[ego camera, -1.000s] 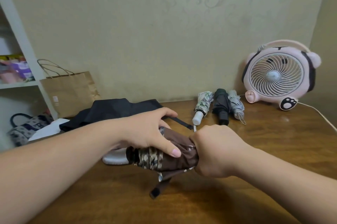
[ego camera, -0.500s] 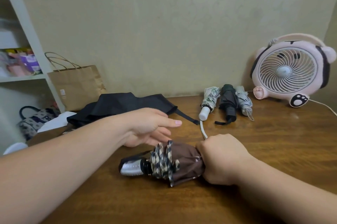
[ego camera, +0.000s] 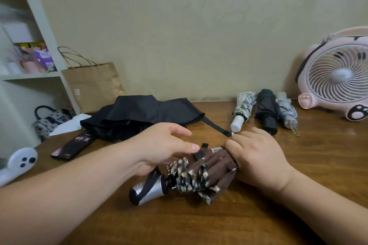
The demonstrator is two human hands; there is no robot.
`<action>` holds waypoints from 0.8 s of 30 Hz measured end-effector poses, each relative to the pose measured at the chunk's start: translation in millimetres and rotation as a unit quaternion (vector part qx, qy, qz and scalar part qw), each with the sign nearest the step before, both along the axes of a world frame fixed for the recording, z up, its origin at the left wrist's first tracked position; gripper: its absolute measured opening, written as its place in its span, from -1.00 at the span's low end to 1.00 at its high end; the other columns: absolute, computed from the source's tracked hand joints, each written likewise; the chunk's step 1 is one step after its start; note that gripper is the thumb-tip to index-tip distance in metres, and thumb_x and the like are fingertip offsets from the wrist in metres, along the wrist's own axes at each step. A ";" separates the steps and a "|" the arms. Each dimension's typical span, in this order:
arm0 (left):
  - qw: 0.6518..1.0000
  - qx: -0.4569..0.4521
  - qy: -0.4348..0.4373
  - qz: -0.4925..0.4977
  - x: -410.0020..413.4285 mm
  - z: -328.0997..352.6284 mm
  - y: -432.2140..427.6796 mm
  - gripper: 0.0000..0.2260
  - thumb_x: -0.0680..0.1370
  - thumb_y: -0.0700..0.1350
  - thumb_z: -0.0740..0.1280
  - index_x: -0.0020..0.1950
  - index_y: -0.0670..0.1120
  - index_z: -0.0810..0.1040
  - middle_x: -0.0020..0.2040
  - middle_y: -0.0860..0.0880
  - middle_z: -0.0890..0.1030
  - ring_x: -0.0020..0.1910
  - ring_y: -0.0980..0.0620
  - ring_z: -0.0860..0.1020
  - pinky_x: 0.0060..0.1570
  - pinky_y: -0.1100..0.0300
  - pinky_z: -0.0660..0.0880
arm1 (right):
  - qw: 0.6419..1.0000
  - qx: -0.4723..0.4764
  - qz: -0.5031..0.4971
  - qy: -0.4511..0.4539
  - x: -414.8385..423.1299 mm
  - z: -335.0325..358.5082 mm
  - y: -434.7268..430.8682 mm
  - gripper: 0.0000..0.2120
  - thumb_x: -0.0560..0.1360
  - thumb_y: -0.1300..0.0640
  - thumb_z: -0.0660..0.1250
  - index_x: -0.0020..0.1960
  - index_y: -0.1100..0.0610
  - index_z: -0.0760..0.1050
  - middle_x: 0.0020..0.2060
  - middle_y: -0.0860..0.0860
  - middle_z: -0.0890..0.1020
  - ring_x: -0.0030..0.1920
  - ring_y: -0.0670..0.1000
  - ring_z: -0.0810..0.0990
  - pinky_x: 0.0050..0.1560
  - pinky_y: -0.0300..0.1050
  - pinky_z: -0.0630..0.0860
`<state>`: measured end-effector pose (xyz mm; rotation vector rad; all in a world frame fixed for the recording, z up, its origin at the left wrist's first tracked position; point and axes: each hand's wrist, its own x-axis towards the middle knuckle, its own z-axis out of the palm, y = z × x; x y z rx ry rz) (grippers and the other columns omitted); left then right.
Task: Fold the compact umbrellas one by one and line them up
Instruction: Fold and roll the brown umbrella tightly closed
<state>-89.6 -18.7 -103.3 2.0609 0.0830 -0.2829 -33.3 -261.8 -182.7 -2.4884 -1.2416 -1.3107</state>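
Observation:
A brown compact umbrella (ego camera: 211,171) with a checked trim and a silver handle (ego camera: 147,191) lies on the wooden table (ego camera: 199,222), handle toward the left. My right hand (ego camera: 258,157) grips its tip end, fingers curled round the bunched canopy. Just above the umbrella's middle is my left hand (ego camera: 165,145), its fingers extended and its thumb touching the black closing strap (ego camera: 200,152). At the back right, three folded umbrellas lie side by side: a white patterned one (ego camera: 244,109), a dark one (ego camera: 266,111) and a grey one (ego camera: 287,112). A loose black umbrella (ego camera: 143,113) sprawls at the back left.
A pink fan (ego camera: 338,77) stands at the far right against the wall. A brown paper bag (ego camera: 93,85) and a white shelf (ego camera: 29,75) are at the left. A dark phone (ego camera: 73,145) and a white object (ego camera: 18,163) lie near the table's left edge.
My left hand let go of the brown canopy, lifted, then came back down with its thumb at the strap. The umbrella now rests on the table, with my right hand still on its end.

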 end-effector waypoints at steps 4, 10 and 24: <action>0.997 -0.080 0.011 -0.021 3.3 5.8 1.1 -0.47 0.40 -0.08 0.59 0.34 0.09 0.53 0.13 0.03 0.72 0.10 0.03 0.67 0.29 -0.03 0.45 | 0.999 0.045 0.021 -0.011 11.9 -0.5 -1.2 -0.79 0.41 0.11 0.51 -0.27 0.12 0.49 -0.39 0.02 0.49 -0.40 0.12 0.45 -0.33 0.02 0.40; 0.973 0.069 0.022 -0.221 15.5 13.4 -0.2 -0.74 0.46 0.03 0.53 0.11 0.02 0.66 -0.17 0.24 0.66 -0.20 0.19 0.55 -0.09 0.22 0.47 | 0.999 0.027 0.036 0.002 6.7 -2.1 -3.7 -0.76 0.51 -0.01 0.42 -0.24 0.11 0.53 -0.38 0.00 0.51 -0.40 0.08 0.46 -0.31 -0.02 0.38; 0.868 0.122 0.082 -0.475 57.7 41.9 -1.7 -0.81 0.61 -0.28 0.39 -0.19 -0.11 0.51 -0.26 -0.02 0.65 -0.16 -0.01 0.61 0.04 0.07 0.51 | 0.991 0.054 0.123 0.007 -7.1 1.4 6.8 -0.65 0.64 0.02 0.20 -0.21 0.16 0.58 -0.36 0.02 0.53 -0.39 0.09 0.48 -0.26 -0.01 0.45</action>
